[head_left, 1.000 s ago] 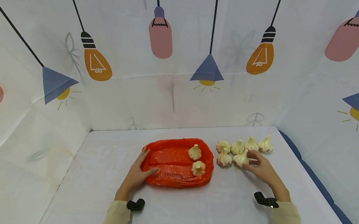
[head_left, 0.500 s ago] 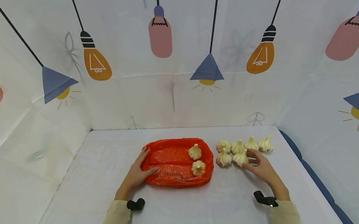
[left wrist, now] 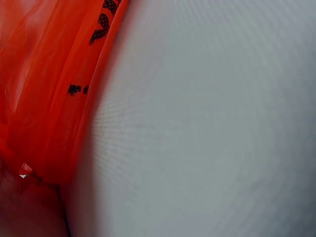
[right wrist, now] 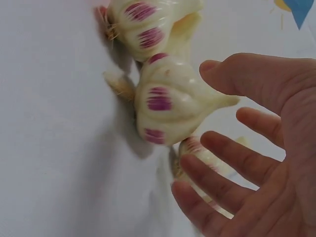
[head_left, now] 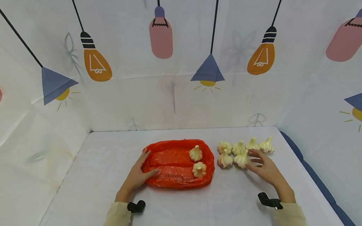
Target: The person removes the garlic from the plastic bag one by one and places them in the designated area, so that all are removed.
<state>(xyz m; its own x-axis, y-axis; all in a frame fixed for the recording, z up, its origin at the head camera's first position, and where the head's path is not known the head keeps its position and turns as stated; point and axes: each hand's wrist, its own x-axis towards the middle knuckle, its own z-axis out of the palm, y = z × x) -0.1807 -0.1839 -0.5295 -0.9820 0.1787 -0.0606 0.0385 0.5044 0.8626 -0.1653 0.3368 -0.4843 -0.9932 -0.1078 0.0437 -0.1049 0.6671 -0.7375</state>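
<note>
My left hand (head_left: 136, 174) rests on the left end of a shallow tray-shaped thing covered in red plastic (head_left: 171, 158), its thumb lying over the front part. Black print shows on the plastic (left wrist: 59, 74) in the left wrist view. Inside, near the right end, sit two garlic bulbs, one upright (head_left: 196, 153) and one behind-to-front below it (head_left: 199, 169). My right hand (head_left: 263, 166) is beside the nearest garlic bulb (head_left: 241, 159) of a group. In the right wrist view, that bulb (right wrist: 170, 101) has purple patches, and the spread fingers stand around its stem end without gripping it.
More garlic bulbs stand close together right of the red plastic, including one at front left (head_left: 225, 159) and one at far right (head_left: 267, 145). They rest on a white table (head_left: 182, 212). A white sheet printed with lamps (head_left: 173, 92) encloses the back and sides.
My right hand has shifted slightly right and its fingers have spread away from the nearest bulb, which stays in place. My left hand and the red plastic keep their places.
</note>
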